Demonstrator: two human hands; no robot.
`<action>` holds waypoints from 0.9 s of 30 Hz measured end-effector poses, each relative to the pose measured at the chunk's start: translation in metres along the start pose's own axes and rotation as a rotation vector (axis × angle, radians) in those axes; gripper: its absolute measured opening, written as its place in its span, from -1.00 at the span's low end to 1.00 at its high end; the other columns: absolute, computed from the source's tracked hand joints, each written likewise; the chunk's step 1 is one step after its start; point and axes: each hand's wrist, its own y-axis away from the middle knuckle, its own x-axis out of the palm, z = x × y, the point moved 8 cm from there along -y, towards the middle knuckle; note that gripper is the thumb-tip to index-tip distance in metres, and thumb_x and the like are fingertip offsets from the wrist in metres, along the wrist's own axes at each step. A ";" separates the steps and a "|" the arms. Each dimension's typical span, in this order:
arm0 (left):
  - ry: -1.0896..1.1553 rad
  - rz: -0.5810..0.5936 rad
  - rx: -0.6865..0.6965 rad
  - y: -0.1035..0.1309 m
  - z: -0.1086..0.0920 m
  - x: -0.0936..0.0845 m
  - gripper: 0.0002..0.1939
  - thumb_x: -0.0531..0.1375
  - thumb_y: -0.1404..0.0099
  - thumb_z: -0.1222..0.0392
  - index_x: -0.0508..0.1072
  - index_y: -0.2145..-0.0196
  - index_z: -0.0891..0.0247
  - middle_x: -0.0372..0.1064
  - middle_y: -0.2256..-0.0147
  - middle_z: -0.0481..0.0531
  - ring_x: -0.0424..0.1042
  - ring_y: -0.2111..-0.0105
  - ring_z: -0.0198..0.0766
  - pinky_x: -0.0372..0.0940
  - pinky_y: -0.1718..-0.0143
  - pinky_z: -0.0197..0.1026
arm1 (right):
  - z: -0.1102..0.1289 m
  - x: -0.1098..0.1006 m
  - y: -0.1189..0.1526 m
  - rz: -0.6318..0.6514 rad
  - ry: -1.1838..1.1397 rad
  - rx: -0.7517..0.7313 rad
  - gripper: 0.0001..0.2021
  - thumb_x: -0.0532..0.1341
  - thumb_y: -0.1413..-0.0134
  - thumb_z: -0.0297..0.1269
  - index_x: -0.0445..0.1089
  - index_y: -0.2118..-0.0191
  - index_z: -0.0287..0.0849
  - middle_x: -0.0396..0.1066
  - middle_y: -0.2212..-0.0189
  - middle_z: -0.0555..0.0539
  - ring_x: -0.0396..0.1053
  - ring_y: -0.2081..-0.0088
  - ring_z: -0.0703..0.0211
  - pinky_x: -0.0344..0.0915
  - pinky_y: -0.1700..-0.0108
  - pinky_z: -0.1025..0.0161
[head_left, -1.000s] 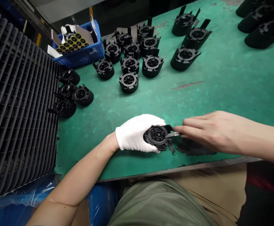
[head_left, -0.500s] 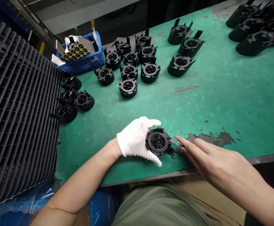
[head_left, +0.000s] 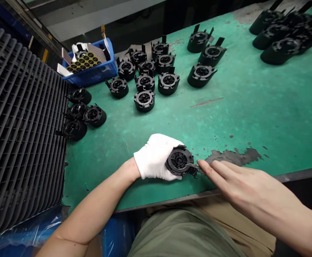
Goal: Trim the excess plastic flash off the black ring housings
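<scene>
My left hand (head_left: 158, 157), in a white glove, is wrapped round the left side of a round black plastic housing (head_left: 177, 161). The housing's face, with rings and small holes, points up toward me. From the right, my bare right hand (head_left: 233, 185) pinches a thin metal blade-like tool (head_left: 193, 165). Its tip lies over the right part of the housing's face; whether it touches cannot be made out. Fingers hide most of the tool, so its exact kind is unclear.
Several like black housings (head_left: 144, 100) stand on the green mat (head_left: 172, 121), grouped at left, centre and far right. A blue bin (head_left: 94, 73) holds a yellow-and-black sticker sheet (head_left: 84, 62). Stacked dark grids (head_left: 24, 128) rise at left. The table's front edge (head_left: 172, 203) is close to me.
My left hand's thumb and fingers, spread before, have closed round the housing. The tool's tip has moved left, from the housing's rim further onto its face.
</scene>
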 end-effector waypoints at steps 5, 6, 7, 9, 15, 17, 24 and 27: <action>-0.011 -0.001 -0.022 0.001 0.002 0.001 -0.49 0.64 -0.27 -0.30 0.68 0.10 0.10 0.83 0.13 0.13 0.87 0.09 0.25 0.60 0.02 0.11 | -0.008 0.017 0.011 -0.021 -0.060 0.052 -0.35 0.16 -0.44 -0.68 0.41 -0.56 -0.32 0.60 0.14 -0.07 0.64 0.21 0.04 0.51 0.23 0.12; -0.007 0.002 -0.023 0.001 0.003 0.000 -0.49 0.64 -0.28 -0.30 0.68 0.08 0.10 0.83 0.12 0.13 0.87 0.09 0.24 0.60 0.01 0.11 | -0.011 0.021 0.015 -0.029 -0.065 0.084 -0.34 0.16 -0.47 -0.65 0.39 -0.60 -0.30 0.60 0.13 -0.07 0.64 0.20 0.02 0.51 0.22 0.11; -0.002 0.007 -0.024 0.002 0.003 0.000 -0.48 0.64 -0.29 -0.30 0.68 0.06 0.10 0.83 0.11 0.14 0.86 0.08 0.24 0.60 0.00 0.10 | -0.014 0.025 0.018 -0.033 -0.064 0.115 -0.32 0.16 -0.50 -0.64 0.37 -0.63 -0.28 0.60 0.12 -0.07 0.65 0.18 0.01 0.49 0.22 0.10; 0.007 0.011 -0.025 0.003 0.004 0.000 -0.44 0.65 -0.29 -0.31 0.69 0.01 0.11 0.83 0.08 0.15 0.87 0.05 0.24 0.62 -0.04 0.10 | -0.014 0.030 0.022 -0.027 -0.061 0.149 -0.28 0.15 -0.50 -0.64 0.33 -0.68 -0.27 0.62 0.09 -0.09 0.65 0.17 0.00 0.48 0.23 0.10; -0.012 -0.013 -0.009 0.006 0.011 0.005 -0.22 0.64 -0.30 -0.37 0.68 -0.24 0.17 0.83 0.00 0.23 0.88 -0.08 0.36 0.68 -0.23 0.23 | -0.006 0.028 0.018 -0.012 -0.098 0.083 -0.25 0.17 -0.40 -0.69 0.34 -0.64 -0.32 0.61 0.09 -0.09 0.65 0.17 0.00 0.48 0.24 0.09; -0.028 -0.052 0.010 0.008 0.014 0.005 -0.08 0.63 -0.29 -0.43 0.64 -0.37 0.20 0.83 -0.05 0.26 0.87 -0.11 0.40 0.69 -0.26 0.28 | -0.013 0.028 0.011 -0.019 -0.154 0.036 -0.38 0.18 -0.49 -0.67 0.42 -0.55 -0.30 0.59 0.13 -0.05 0.64 0.20 0.04 0.46 0.23 0.11; -0.185 -0.250 0.066 0.022 0.023 0.010 0.18 0.58 -0.32 -0.55 0.43 -0.64 0.14 0.76 -0.22 0.35 0.82 -0.20 0.45 0.67 -0.30 0.48 | -0.048 0.014 -0.003 -0.185 -0.337 0.214 -0.81 0.25 -0.84 -0.34 0.56 -0.32 -0.07 0.68 0.15 -0.02 0.68 0.29 0.14 0.46 0.25 0.20; -0.101 -0.388 0.098 0.025 0.022 0.008 0.17 0.62 -0.27 -0.61 0.47 -0.51 0.21 0.68 -0.38 0.51 0.74 -0.40 0.52 0.66 -0.42 0.51 | -0.043 0.009 0.009 -0.254 -0.350 0.369 -0.78 0.24 -0.84 -0.31 0.54 -0.36 -0.01 0.75 0.09 -0.07 0.73 0.27 0.05 0.55 0.21 0.14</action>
